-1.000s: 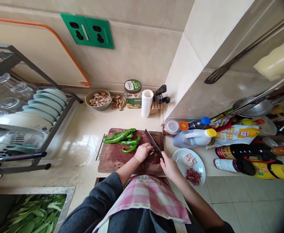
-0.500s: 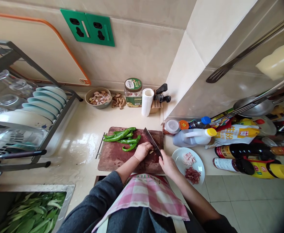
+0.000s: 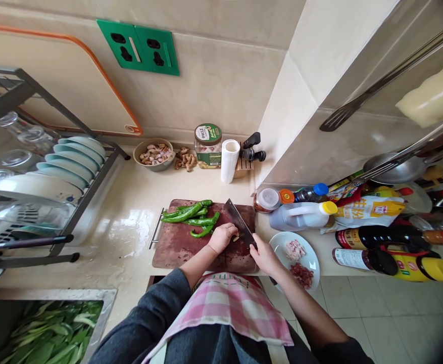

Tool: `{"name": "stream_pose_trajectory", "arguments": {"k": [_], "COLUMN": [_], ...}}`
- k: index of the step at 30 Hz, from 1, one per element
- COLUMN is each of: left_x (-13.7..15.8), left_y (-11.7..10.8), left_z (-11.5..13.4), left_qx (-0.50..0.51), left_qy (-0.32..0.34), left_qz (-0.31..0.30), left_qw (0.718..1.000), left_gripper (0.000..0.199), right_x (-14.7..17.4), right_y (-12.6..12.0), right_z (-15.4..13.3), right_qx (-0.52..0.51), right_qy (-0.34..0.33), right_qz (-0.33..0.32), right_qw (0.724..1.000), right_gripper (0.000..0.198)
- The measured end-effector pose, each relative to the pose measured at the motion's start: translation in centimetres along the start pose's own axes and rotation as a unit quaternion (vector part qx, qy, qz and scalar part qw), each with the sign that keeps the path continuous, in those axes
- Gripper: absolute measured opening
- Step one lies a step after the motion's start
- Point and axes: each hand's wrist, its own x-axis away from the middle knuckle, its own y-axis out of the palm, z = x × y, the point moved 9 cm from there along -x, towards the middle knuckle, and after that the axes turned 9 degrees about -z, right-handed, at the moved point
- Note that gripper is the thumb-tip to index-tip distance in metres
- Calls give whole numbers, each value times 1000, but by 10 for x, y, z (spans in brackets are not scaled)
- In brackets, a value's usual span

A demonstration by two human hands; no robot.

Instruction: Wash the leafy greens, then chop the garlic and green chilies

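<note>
My right hand is closed round the handle of a kitchen knife, a broad dark blade that points away from me over the right part of the brown cutting board. Just left of the blade, the bent fingers of my left hand press a small pale-yellow piece to the board. Its kind is hard to make out, since the fingers cover most of it. Several long green peppers lie on the board's far left part.
A plate of chopped pale and dark red meat sits right of the board. Bottles crowd the right. Behind stand a garlic bowl, ginger, a jar and a paper roll. Leafy greens fill the sink.
The knife's blade has tilted, showing more of its broad side. My right hand has shifted slightly right, and the left stays almost in place on the small piece.
</note>
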Motion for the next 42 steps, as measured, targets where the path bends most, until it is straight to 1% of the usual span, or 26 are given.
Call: {"name": "stream_pose_trajectory", "arguments": {"k": [5,7,11,13,16,18,20,21,23,25,28,30,34,37,42], "left_x": [0,1,2,1,1,4,9,11,14,14,10,7,8,9,7], "left_y": [0,1,3,3,2,-3,-8,-9,-5,-2,-3,-5,-7,-2,3], "left_z": [0,-1,-2,-1,3,7,10,12,16,18,16,12,3,4,6], "left_qx": [-14,-14,-18,-28,-41,-49,-68,-84,-123,-151,-153,-142,-130,-135,-160], "left_qy": [-2,0,5,7,16,11,-6,-13,-20,-16,7,17,8,20,36], "left_qz": [1,5,4,5,5,18,26,18,-17,-48,-66,-63,-39,-35,-31], "left_qw": [1000,1000,1000,1000,999,999,997,996,992,987,986,988,991,990,986], "left_gripper": [16,16,15,16,17,18,19,20,19,17,15,15,16,16,15], "right_x": [10,7,-4,-7,-3,2,6,8,11,13,15,16,18,19,18], "right_y": [-9,-5,5,7,0,-6,-7,-6,-4,-1,2,-1,-5,-6,-11], "right_z": [-4,-4,2,4,9,12,13,13,10,7,2,-1,-3,-4,-2], "right_qx": [11,7,-15,-28,-36,-33,-31,-31,-32,-30,-15,-7,-10,-9,17], "right_qy": [-19,-16,0,-6,-10,-4,-6,-10,-19,-27,-30,-29,-27,-32,-21], "right_qz": [-8,-11,3,9,29,36,32,28,25,20,6,2,-10,-22,-42], "right_qw": [1000,1000,1000,1000,999,999,999,999,999,999,999,1000,1000,999,999], "right_gripper": [30,28,24,24,27,28,28,28,28,28,28,28,27,26,25]}}
